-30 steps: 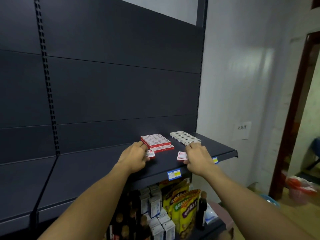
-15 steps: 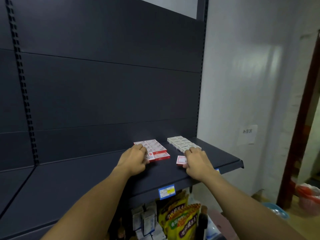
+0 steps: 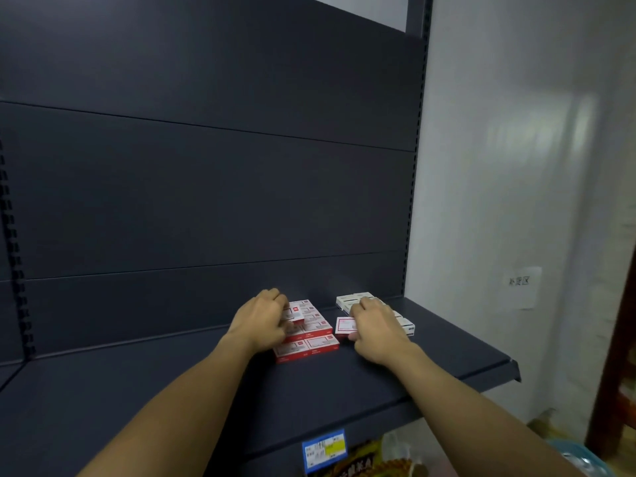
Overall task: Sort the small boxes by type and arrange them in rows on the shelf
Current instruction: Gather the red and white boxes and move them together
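Dark shelf (image 3: 344, 383) carries my work: left hand (image 3: 263, 321) curled on the red boxes (image 3: 309, 333), right hand (image 3: 377, 327) pinching a red-bordered box (image 3: 345, 326) beside the white row (image 3: 354, 300).

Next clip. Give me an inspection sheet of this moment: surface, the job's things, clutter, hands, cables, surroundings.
Surface: dark shelf, mostly bare, against a dark back panel.
Job's things: red-and-white boxes lying flat in a block, left of a row of white boxes running toward the back; one loose box with a red border lies between the two groups.
Clutter: nothing seen on the shelf.
Hands: left hand rests on the red-and-white block; right hand lies over the white row, thumb at the loose box. Grip on any box cannot be told.
Cables: nothing seen.
Surroundings: price label on the shelf edge, yellow packets below, paper note on the white wall.
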Demonstrator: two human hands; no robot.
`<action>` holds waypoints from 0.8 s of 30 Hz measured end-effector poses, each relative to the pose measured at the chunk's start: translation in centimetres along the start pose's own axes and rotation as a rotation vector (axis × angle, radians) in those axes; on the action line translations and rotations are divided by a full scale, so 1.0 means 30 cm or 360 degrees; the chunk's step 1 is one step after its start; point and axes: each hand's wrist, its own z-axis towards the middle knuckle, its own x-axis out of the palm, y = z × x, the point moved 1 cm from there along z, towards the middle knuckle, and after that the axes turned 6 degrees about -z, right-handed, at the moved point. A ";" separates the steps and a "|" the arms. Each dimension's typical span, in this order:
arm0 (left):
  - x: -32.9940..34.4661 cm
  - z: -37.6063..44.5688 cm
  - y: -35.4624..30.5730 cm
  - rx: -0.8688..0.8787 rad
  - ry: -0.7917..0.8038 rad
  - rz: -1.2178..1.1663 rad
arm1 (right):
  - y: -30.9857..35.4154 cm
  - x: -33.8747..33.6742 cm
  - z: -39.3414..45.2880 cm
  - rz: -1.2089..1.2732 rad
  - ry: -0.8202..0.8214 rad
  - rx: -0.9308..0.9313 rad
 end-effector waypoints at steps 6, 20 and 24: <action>0.029 0.044 0.020 -0.0067 0.0023 0.0012 | -0.052 0.066 0.073 0.0102 -0.0020 -0.0032; 0.122 -0.087 -0.110 -0.0288 -0.0208 -0.0006 | -0.091 0.229 0.145 0.0559 -0.0253 -0.0330; 0.155 -0.145 -0.133 -0.0291 -0.0322 0.0037 | -0.059 0.274 0.130 0.0800 -0.0375 -0.0383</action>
